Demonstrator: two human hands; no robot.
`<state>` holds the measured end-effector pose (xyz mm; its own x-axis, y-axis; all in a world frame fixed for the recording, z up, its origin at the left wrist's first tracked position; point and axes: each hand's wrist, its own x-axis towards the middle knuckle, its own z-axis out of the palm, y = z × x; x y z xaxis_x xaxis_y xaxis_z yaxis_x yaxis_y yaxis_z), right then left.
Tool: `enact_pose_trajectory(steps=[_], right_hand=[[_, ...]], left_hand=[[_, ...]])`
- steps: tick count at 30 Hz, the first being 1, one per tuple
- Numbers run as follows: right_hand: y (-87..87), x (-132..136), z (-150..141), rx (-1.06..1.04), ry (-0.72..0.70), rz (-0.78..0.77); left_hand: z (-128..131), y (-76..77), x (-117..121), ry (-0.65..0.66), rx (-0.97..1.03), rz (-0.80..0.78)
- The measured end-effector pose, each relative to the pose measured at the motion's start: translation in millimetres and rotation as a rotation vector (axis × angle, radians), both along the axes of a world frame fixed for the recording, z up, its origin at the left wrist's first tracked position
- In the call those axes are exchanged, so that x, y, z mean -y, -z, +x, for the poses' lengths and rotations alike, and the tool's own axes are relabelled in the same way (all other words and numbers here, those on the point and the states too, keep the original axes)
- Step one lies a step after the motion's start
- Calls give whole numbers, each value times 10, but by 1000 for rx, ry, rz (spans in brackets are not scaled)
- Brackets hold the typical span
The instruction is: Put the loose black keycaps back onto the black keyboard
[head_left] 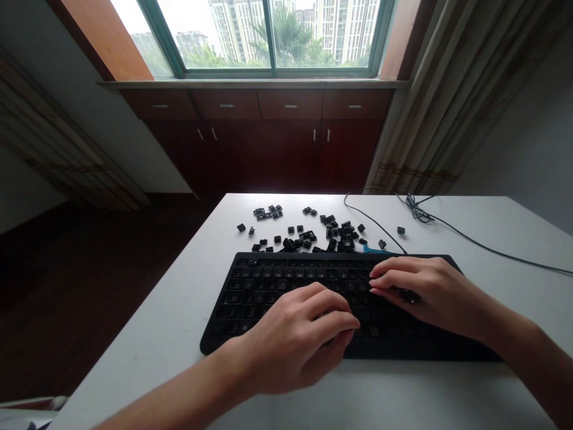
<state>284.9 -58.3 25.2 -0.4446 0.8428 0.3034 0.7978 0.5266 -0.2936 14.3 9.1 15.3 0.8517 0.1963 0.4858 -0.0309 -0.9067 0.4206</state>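
First, left hand (pixel 290 340): fingers (pixel 333 319) curled and partly closed over the lower middle of the keyboard (pixel 215 341); fingertips at or just above the keys. Anything held is hidden by the fingers; cannot tell.

Next, right hand (pixel 430 292): fingers (pixel 389 278) loosely bent and spread slightly, over the keyboard's upper right. A small dark piece (pixel 409 295) lies against the underside of the hand; cannot tell whether it is gripped or belongs to the keyboard.

Keyboard: black, lying flat on the table, angled slightly, both hands above it. Keys under the hands are obscured.

Keycaps: black, loose, scattered in a rough band (pixel 313 236) just beyond the keyboard's top edge, some touching or heaped together. One lies apart to the right (pixel 400 230).

Brush: small, blue (pixel 371 249), at the keyboard's top edge just beyond the right hand; partly hidden, identification uncertain.

Cable: thin, dark (pixel 474 245), coiled and bundled near the far edge, running off the table at right.

Table: white (pixel 134 334), bearing all of the above.

Background: wooden cabinet (pixel 268 149) with drawers beyond the table, curtain (pixel 430 107) at right, window (pixel 273 36) above, tower blocks (pixel 233 30) outside.
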Motion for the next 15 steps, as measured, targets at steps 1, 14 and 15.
enact_pose_trajectory(steps=[1, 14, 15], right_hand=[[-2, 1, 11, -11, -2, -5], [-9, -2, 33, -104, 28, -77], [-9, -2, 27, -98, 20, -79]], left_hand=[[0, 1, -1, -1, -3, 8], [-9, 70, 1, 0, -46, 75], [-8, 68, 2, 0, -47, 77]])
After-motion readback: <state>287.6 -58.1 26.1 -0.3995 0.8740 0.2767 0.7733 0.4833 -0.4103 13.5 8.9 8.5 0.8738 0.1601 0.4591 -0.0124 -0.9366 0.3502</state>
